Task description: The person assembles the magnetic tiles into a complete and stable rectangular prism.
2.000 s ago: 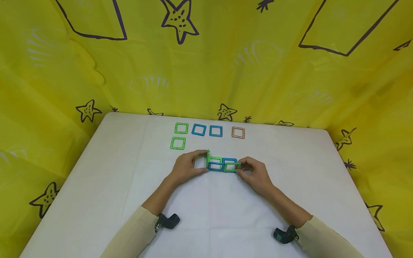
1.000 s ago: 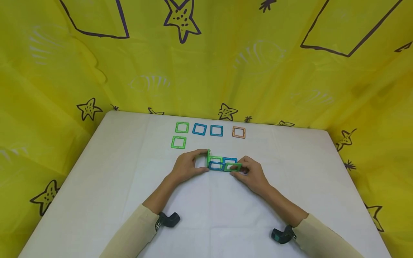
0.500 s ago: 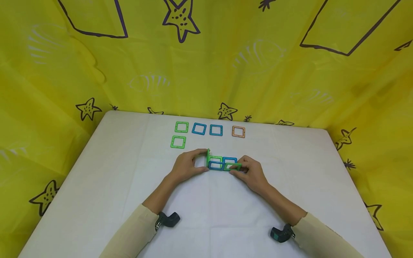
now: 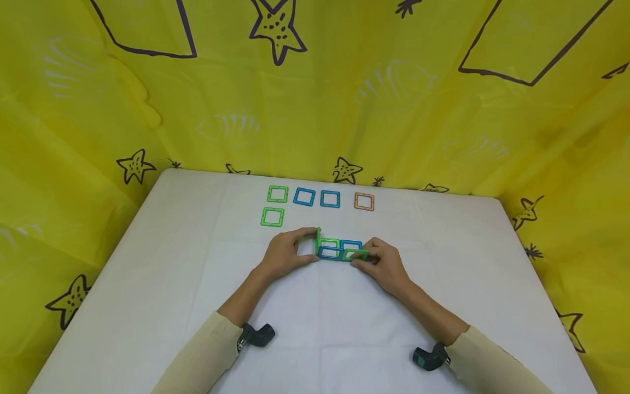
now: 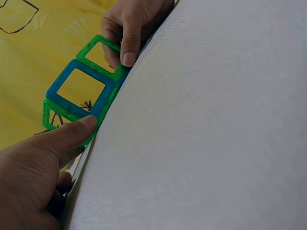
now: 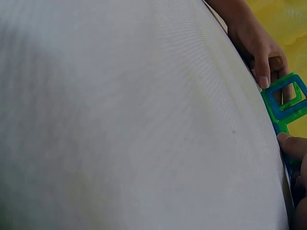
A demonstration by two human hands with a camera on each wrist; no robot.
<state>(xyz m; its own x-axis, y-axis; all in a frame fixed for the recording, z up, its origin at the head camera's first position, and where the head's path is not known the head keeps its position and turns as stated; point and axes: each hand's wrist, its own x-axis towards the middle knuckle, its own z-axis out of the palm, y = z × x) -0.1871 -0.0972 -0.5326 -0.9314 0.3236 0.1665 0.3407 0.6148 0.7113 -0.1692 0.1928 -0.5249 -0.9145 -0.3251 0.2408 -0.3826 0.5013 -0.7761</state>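
- White cloth (image 4: 315, 314) covers the table nearest me, plain enough that the thin coloured frames stand out against it.
- My sleeves (image 4: 206, 350) end short of the wrists, where the wrist cameras (image 4: 258, 335) sit, angled, I take it, to watch each hand's work.
- My right hand (image 4: 386, 268) is nearly closed, pinching the near green square (image 5: 89, 48) with the thumb in front and fingers behind, a grip that I think lets me control its lean.
- My left hand (image 4: 285, 254) makes a wide C, thumb and forefinger at opposite edges of the upright green square (image 4: 317, 243); spanning it that way probably steadies this end while the right side is handled.
- Between those two, mid-table, the near blue square (image 5: 102, 99) meets its neighbours edge to edge, my left thumb tip at its lower corner.
- Just behind are the far green square (image 4: 328, 239) and far blue square (image 4: 351, 241); whether they lie flat or stand, I can't be sure.
- Farther off, loose green squares (image 4: 277, 202), loose blue squares (image 4: 303, 204) and an orange square (image 4: 364, 209) lie flat and apart, likely so each is easy to pick out.
- Beyond the table edge hangs a yellow curtain (image 4: 320, 98) with drawn stars (image 4: 278, 27), seemingly closing off the background.
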